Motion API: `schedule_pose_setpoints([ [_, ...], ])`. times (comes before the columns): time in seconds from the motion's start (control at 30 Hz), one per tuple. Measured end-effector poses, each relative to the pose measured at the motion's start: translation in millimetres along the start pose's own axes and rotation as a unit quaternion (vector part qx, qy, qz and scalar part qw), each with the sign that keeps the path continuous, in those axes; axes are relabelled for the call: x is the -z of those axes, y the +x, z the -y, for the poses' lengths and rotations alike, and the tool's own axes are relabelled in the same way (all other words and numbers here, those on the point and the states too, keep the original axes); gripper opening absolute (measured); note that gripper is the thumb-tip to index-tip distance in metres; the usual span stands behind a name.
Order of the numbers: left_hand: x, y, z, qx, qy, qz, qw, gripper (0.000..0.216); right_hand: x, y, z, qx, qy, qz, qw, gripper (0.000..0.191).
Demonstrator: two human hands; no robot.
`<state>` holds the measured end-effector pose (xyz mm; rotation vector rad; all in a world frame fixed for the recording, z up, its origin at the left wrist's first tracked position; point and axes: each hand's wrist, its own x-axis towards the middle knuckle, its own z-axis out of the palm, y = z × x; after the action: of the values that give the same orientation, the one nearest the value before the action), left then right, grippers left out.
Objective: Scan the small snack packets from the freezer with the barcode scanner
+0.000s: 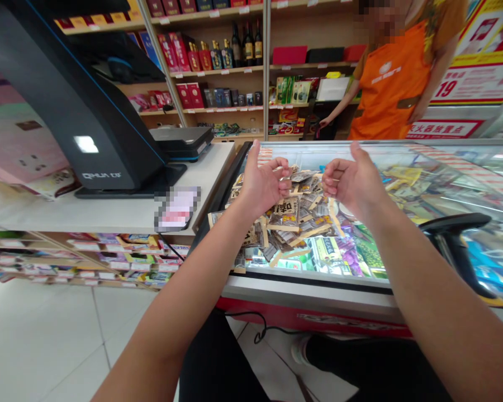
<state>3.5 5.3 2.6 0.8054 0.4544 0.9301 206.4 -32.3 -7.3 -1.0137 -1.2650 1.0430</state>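
Observation:
A pile of small brown and grey snack packets (291, 220) lies on the glass lid of a chest freezer (402, 184). My left hand (262, 184) hovers over the left side of the pile, fingers curled inward and thumb up. My right hand (352, 181) is raised over the right side, fingers likewise curled with the thumb pointing up. Whether either hand pinches a packet cannot be made out.
A black checkout terminal (88, 128) and a small black printer (184, 142) stand on the white counter (109, 212) to the left. A black basket handle (456, 234) rests on the freezer at right. A person in an orange apron (388, 84) stands behind, before stocked shelves (218, 61).

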Motion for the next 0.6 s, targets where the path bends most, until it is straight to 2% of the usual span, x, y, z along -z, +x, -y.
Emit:
schedule_pose_setpoints([
  [0.03,-1.7,1.5,0.0,-0.015,0.024,-0.007,1.0,0.058,6.4,-6.1,4.9,0.036,-0.108,-0.046,0.992,0.049],
  [0.07,-3.3,3.0,0.4,-0.033,0.047,-0.012,0.998,0.052,15.8,-14.9,9.8,0.073,-0.225,-0.091,0.967,0.043],
  [0.1,-4.8,4.1,1.3,-0.052,0.068,-0.014,0.996,0.047,28.2,-26.2,14.1,0.102,-0.343,-0.131,0.925,0.037],
  [0.17,-7.5,4.6,4.3,-0.083,0.105,-0.001,0.991,0.041,61.7,-55.1,18.9,0.109,-0.546,-0.186,0.809,0.038],
  [0.2,-8.8,3.7,6.4,-0.092,0.124,0.011,0.988,0.04,81.3,-71.2,18.5,0.068,-0.616,-0.219,0.754,0.047],
  [0.23,-10.1,2.1,8.5,-0.098,0.145,0.025,0.984,0.039,101.5,-87.1,16.0,-0.009,-0.662,-0.229,0.714,0.063],
  [0.3,-12.9,-2.5,12.7,-0.108,0.189,0.052,0.975,0.036,138.6,-114.6,6.0,-0.162,-0.684,-0.237,0.67,0.092],
  [0.33,-14.2,-4.8,14.3,-0.114,0.206,0.063,0.97,0.033,153.2,-124.7,-0.6,-0.203,-0.677,-0.231,0.669,0.096],
  [0.37,-15.6,-6.7,15.3,-0.119,0.213,0.073,0.967,0.029,164.0,-131.9,-7.6,-0.229,-0.66,-0.207,0.685,0.094],
  [0.43,-17.4,-8.9,15.1,-0.119,0.192,0.085,0.97,0.022,172.8,-138.4,-20.3,-0.217,-0.632,-0.187,0.72,0.093],
  [0.53,-16.6,-8.8,10.3,-0.091,0.122,0.08,0.985,0.016,156.7,-133.9,-29.2,-0.144,-0.591,-0.215,0.764,0.093],
  [0.6,-14.8,-9.6,6.4,-0.056,0.116,0.091,0.987,0.017,132.0,-125.4,-26.5,-0.106,-0.514,-0.237,0.818,0.092],
])
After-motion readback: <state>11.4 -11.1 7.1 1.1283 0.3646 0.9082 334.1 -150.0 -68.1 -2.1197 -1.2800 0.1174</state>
